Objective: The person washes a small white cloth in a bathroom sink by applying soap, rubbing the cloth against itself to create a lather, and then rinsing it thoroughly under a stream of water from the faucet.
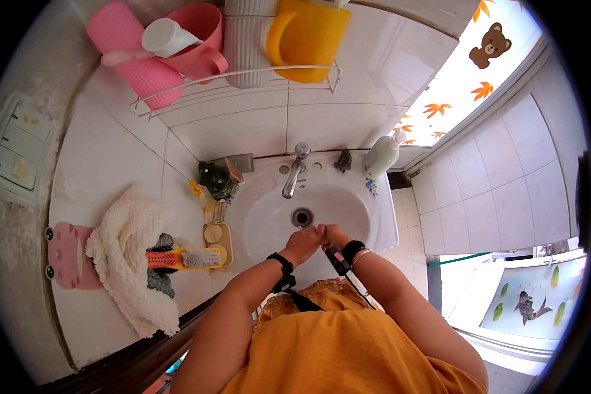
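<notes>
Both of my hands come together over the front part of the white washbasin (256,230), below the drain (301,217). My left hand (301,245) is closed, its fingertips meeting those of my right hand (335,236). The right hand is curled shut as well. Whatever may be between the fingers is too small or hidden to make out. Black straps circle both wrists, and a small black device (338,261) with a cable hangs at the right one. Behind the bowl stands a chrome faucet (295,172); no water stream shows from its spout.
A pale pump bottle (381,156) stands at the basin's back right corner, near a dark scrubber (343,160). At left are a soap dish (226,240), a yellow-handled brush (200,258) and a hanging cream towel (134,243). Overhead, a wire rack (243,75) holds cups, including a yellow mug (315,43).
</notes>
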